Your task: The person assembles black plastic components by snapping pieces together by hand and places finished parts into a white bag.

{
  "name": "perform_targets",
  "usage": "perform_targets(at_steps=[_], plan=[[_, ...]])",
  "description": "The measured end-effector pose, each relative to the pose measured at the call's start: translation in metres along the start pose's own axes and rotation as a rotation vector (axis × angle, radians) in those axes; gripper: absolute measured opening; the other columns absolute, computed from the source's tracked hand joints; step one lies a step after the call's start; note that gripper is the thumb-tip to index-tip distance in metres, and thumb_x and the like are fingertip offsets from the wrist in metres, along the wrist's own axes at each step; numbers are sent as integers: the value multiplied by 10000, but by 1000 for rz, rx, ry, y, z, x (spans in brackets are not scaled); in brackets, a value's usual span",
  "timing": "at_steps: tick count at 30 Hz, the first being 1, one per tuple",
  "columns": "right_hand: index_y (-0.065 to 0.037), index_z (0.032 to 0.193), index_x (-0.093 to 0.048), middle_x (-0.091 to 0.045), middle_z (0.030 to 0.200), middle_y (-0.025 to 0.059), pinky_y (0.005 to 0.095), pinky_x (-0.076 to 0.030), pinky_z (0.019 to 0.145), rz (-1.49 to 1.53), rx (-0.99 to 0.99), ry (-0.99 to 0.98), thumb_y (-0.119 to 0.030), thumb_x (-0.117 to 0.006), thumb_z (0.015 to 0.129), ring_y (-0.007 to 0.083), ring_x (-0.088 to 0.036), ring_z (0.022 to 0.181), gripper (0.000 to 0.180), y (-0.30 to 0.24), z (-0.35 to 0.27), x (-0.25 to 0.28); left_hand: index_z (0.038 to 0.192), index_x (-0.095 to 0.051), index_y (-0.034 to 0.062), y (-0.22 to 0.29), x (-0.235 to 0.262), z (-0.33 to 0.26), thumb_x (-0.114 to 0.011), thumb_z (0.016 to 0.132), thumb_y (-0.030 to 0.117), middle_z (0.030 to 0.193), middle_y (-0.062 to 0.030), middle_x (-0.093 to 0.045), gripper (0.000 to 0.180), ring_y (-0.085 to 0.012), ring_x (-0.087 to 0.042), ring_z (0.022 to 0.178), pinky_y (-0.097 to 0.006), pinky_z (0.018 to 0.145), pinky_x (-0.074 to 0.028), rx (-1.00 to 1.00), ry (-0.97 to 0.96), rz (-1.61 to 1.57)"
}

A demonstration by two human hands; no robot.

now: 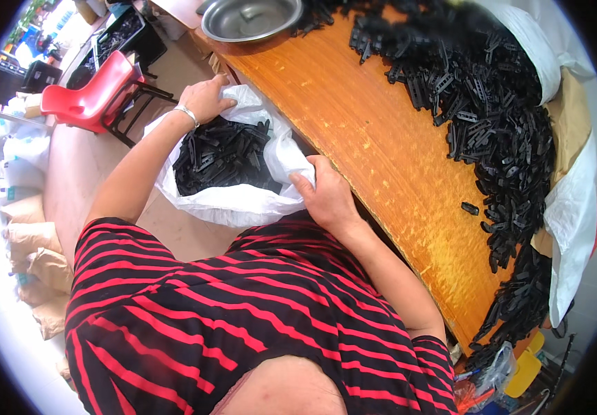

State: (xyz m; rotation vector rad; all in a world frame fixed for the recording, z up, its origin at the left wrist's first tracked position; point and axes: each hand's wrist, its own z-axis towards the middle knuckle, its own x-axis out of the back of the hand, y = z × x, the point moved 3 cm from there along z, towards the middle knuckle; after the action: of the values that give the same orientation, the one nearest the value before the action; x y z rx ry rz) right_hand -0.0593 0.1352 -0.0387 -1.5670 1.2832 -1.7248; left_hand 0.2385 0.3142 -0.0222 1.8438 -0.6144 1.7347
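Note:
A white woven sack stands open in front of me beside the table edge, with many small black plastic parts inside it. My left hand, a bracelet at its wrist, is on the sack's far rim with its fingers curled over the edge. My right hand pinches the sack's right rim close to the table, thumb on the inner side. Between the two hands the sack's mouth is spread wide. Parts of the fingers are hidden by the sack's folds.
A wooden table runs along my right, bearing a long heap of black plastic parts and a metal basin. Left stands a red chair; behind it is a black bin. Brown paper sacks line the left side.

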Motion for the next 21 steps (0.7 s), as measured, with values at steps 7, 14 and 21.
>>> perform_targets(at_steps=[7, 14, 21], plan=[[9, 1239, -636, -743, 1065, 190, 405, -565, 873, 382, 98, -313, -111, -708, 884, 255, -727, 993, 381, 18, -17, -40, 937, -748, 25, -69, 17, -3, -723, 784, 8, 881, -98, -750, 156, -201, -716, 895, -354, 832, -552, 114, 26, -594], [-22, 1236, -686, -730, 940, 204, 405, -566, 794, 95, 58, -218, -95, -683, 902, 306, -731, 883, 342, -9, -25, 25, 911, -723, 11, -87, 26, 11, -724, 790, -54, 893, -12, -690, 137, -122, -636, 854, -261, 815, -515, 152, 187, -939], [9, 1246, -658, -753, 941, 108, 339, -561, 764, 348, -194, -146, -81, -729, 933, 159, -704, 846, 333, 7, -32, 23, 1073, -742, 10, -68, 34, 10, -783, 878, 71, 1001, -33, -730, 208, -122, -647, 897, -275, 852, -523, 89, 147, -1045]])
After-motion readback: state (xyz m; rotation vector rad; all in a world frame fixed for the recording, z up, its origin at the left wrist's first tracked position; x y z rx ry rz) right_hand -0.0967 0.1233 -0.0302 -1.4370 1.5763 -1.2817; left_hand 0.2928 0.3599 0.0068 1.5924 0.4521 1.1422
